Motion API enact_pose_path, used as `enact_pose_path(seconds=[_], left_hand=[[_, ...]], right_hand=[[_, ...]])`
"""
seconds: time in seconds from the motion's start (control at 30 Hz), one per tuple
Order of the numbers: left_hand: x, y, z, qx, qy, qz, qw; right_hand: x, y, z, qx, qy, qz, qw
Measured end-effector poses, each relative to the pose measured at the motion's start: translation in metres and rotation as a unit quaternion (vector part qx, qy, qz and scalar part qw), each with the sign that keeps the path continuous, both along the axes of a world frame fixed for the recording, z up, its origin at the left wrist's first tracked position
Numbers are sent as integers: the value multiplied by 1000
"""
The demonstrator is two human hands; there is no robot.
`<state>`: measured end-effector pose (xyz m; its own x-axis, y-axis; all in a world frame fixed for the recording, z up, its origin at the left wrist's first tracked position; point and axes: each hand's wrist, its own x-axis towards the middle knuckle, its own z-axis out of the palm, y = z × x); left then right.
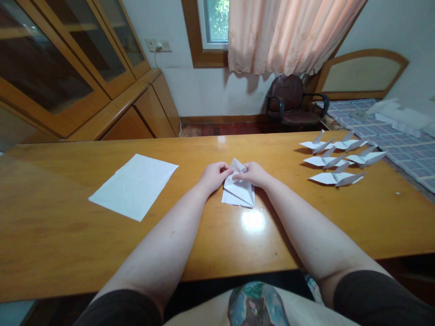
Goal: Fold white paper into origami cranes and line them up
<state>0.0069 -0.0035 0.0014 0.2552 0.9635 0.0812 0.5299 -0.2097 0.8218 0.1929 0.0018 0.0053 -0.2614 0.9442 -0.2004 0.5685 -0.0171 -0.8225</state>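
A partly folded piece of white paper lies on the wooden table in front of me. My left hand pinches its upper left edge with curled fingers. My right hand presses and grips its upper right part, fingers closed on a raised flap. Both hands meet at the top of the folded shape.
A flat stack of white sheets lies to the left. Several finished folded paper cranes stand at the right. Behind the table are a dark office chair, wooden cabinets, a curtained window and a bed.
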Motion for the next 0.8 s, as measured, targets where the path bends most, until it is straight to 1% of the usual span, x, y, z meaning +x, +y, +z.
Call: enact_pose_path(seconds=[0.1, 0.2, 0.37, 0.53, 0.63, 0.8], left_hand=[[-2, 1, -1, -18, -13, -13, 1000], [-4, 2, -1, -28, -4, -18, 999], [-4, 1, 0, -14, 34, 1, 999], [-3, 0, 2, -1, 42, -7, 999], [-3, 0, 1, 2, 31, -14, 999], [-5, 4, -7, -31, 9, -37, 999]], right_hand=[[0, 1, -2, 18, -4, -27, 999], [1, 1, -3, 31, 4, -37, 999], [2, 1, -7, 42, 29, -27, 998], [4, 1, -7, 40, 45, -9, 998], [5, 1, -5, 33, 48, -9, 998], [5, 3, -6, 40, 44, -52, 997]])
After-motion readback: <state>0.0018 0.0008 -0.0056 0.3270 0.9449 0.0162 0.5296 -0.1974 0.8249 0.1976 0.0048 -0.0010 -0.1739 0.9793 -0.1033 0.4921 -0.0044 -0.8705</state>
